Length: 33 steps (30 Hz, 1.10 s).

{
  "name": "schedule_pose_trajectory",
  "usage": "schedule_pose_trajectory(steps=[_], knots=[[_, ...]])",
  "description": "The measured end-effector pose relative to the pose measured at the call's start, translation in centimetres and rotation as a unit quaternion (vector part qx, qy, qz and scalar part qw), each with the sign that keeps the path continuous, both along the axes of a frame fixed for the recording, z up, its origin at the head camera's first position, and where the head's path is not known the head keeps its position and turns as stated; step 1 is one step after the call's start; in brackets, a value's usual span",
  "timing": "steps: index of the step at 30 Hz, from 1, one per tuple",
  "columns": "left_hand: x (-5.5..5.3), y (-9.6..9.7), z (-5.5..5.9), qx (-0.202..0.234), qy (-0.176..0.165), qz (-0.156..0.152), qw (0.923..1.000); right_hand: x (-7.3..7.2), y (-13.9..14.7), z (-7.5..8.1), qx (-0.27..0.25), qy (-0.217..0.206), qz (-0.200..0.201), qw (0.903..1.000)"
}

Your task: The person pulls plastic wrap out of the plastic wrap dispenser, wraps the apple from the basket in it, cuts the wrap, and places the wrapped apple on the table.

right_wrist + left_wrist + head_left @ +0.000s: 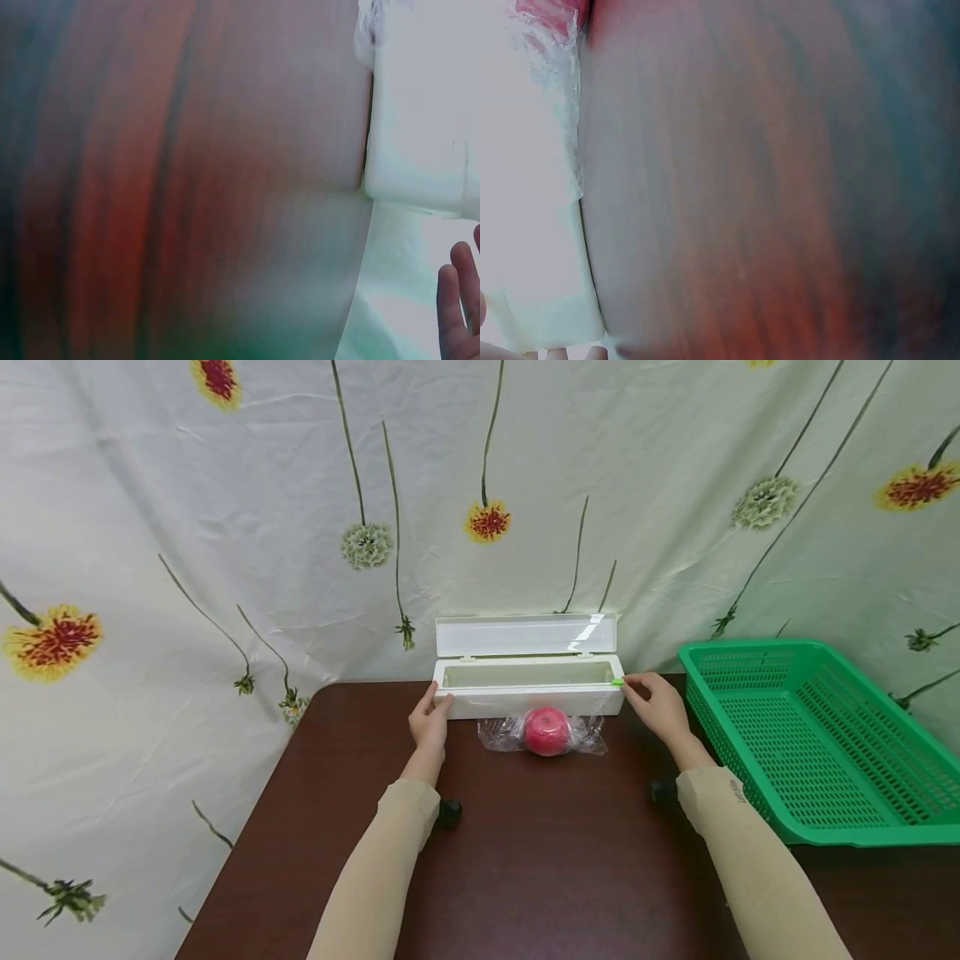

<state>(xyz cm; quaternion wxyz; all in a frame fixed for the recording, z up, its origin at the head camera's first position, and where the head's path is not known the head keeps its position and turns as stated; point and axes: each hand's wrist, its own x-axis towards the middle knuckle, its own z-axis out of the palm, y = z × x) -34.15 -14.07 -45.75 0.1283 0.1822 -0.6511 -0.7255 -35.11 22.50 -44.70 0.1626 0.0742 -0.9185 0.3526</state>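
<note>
A white cling film dispenser box (525, 703) stands at the back of the table with its lid (517, 635) raised. My left hand (430, 725) holds the box's left end, thumb at the front. At the right end, my right hand (660, 706) has its thumb and fingertip at a small green slide cutter (617, 682) on the front rim. In the right wrist view, other fingers (448, 300) of that hand stretch out past the box's end. A red apple (546, 732) sits in front of the box, with clear cling film (501, 735) spread out on both sides of it.
A green plastic basket (806, 681) stands on the right, close beside my right forearm. The dark brown table (540, 860) extends toward me. Behind it hangs a flower-patterned cloth (300, 527), near the raised lid.
</note>
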Motion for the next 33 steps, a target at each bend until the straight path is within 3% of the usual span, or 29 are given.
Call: schedule_pose_trajectory(steps=[10,20,28,33], knots=[[0.5,0.7,-0.3,0.004,0.029,0.039,0.9988,0.6,-0.8,-0.6,-0.021,0.050,-0.015,0.9984],[1.8,1.7,0.3,0.004,0.036,0.091,0.9952,1.7,-1.6,-0.7,-0.042,0.097,-0.002,0.9944],[3.5,2.6,0.4,-0.035,0.063,0.075,0.9946,2.6,-2.5,-0.8,-0.056,0.095,0.029,0.9936],[4.1,3.5,0.4,-0.062,0.098,0.024,0.9929,3.3,-3.3,-0.8,-0.060,0.068,0.055,0.9944]])
